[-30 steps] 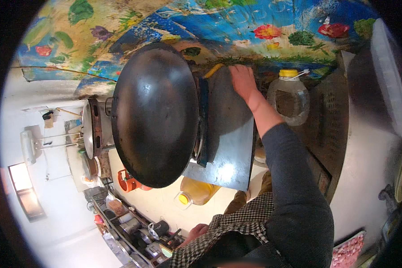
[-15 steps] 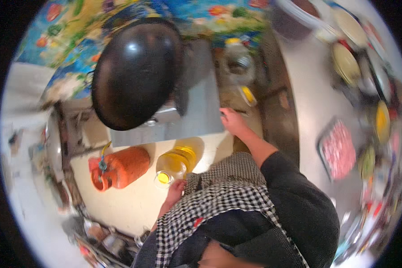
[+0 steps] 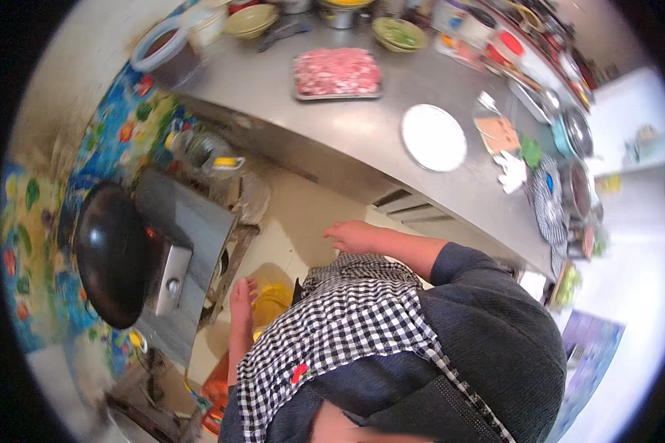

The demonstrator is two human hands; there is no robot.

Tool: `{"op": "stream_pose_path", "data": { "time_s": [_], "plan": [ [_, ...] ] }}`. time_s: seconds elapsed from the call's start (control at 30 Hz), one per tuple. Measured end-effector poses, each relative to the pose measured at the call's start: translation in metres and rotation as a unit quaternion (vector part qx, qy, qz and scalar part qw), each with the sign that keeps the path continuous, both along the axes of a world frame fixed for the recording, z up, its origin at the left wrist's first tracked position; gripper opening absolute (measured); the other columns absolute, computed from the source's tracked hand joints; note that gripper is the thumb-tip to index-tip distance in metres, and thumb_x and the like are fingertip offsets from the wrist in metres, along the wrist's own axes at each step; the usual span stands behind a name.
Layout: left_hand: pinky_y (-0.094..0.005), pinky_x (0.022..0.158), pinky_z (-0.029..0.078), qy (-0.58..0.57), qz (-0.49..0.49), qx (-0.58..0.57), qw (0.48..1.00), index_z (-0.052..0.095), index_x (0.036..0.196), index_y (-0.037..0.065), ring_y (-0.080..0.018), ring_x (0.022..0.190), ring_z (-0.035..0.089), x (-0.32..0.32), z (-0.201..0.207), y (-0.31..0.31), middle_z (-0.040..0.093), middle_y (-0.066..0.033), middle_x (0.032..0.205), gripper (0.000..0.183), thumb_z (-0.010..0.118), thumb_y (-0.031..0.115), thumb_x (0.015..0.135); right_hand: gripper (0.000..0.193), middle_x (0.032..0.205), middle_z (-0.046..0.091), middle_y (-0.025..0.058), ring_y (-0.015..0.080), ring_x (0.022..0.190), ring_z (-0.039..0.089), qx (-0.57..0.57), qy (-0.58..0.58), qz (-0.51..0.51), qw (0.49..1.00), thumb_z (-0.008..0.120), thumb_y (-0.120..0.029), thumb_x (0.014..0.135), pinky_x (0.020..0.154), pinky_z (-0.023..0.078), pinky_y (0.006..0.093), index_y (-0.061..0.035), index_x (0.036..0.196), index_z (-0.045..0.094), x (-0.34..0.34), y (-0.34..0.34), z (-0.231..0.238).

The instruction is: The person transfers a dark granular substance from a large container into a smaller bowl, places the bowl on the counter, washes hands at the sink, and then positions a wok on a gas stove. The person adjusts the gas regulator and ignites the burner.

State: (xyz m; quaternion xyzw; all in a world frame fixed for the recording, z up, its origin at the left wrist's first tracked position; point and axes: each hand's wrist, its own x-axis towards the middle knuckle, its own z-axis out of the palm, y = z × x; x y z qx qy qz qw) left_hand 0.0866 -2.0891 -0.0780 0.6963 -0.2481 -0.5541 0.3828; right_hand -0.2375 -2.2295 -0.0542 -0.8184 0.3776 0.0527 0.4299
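My left hand [image 3: 244, 298] hangs beside the gas stove with its fingers loosely apart and nothing in it. Close by, partly behind my checked apron [image 3: 347, 314], a yellow oil bottle [image 3: 272, 301] stands on the floor. My right hand [image 3: 349, 237] is held in front of my body, holding nothing, its fingers loosely stretched to the left. On the stove [image 3: 171, 284] at the left sits a large black wok [image 3: 111, 255]. Beyond my right hand, a tray of minced meat [image 3: 337, 72] and a white plate [image 3: 434, 137] lie on the steel counter [image 3: 362, 122].
Clear jugs with yellow caps [image 3: 199, 150] stand between stove and counter. An orange gas cylinder [image 3: 216, 395] is at the lower left. Along the counter's back are bowls [image 3: 399, 34], a red-lidded jar [image 3: 504, 49] and a lidded pot [image 3: 573, 133]. A checked cloth [image 3: 548, 199] hangs over its right end.
My view has swung right, from the stove toward the counter with the meat tray. My right hand has come away from the stove's edge. The left has moved up past the oil bottle.
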Motion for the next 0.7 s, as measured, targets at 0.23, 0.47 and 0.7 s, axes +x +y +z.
{"op": "stream_pose_path", "data": {
  "time_s": [0.23, 0.47, 0.7],
  "plan": [
    [-0.0337, 0.085, 0.042, 0.065, -0.093, -0.04, 0.993, 0.048, 0.117, 0.002, -0.0228, 0.105, 0.052, -0.091, 0.044, -0.058, 0.049, -0.0105, 0.118, 0.045, 0.042, 0.04, 0.092, 0.037, 0.114, 0.054, 0.0159, 0.0341, 0.103, 0.052, 0.007, 0.003, -0.17, 0.985, 0.052, -0.019, 0.083, 0.088, 0.042, 0.0421, -0.0063, 0.117, 0.051, -0.115, 0.048, 0.023],
    [-0.0352, 0.086, 0.042, 0.061, -0.114, -0.047, 0.99, 0.046, 0.119, 0.002, -0.0241, 0.106, 0.051, -0.204, 0.04, -0.049, 0.049, -0.0109, 0.119, 0.048, 0.04, 0.042, 0.093, 0.036, 0.109, 0.057, 0.018, 0.0342, 0.097, 0.055, -0.033, 0.015, -0.186, 0.982, 0.05, -0.02, 0.084, 0.085, 0.044, 0.042, -0.005, 0.117, 0.051, -0.25, 0.083, 0.021],
    [-0.0352, 0.084, 0.042, 0.077, -0.116, -0.001, 0.99, 0.047, 0.118, 0.004, -0.0229, 0.104, 0.052, -0.346, 0.025, -0.005, 0.049, -0.0094, 0.116, 0.044, 0.046, 0.039, 0.091, 0.028, 0.102, 0.06, 0.0178, 0.0329, 0.094, 0.058, -0.088, -0.051, -0.275, 0.956, 0.047, -0.02, 0.086, 0.082, 0.045, 0.04, -0.0043, 0.108, 0.055, -0.424, 0.062, 0.012]
  ]
}}
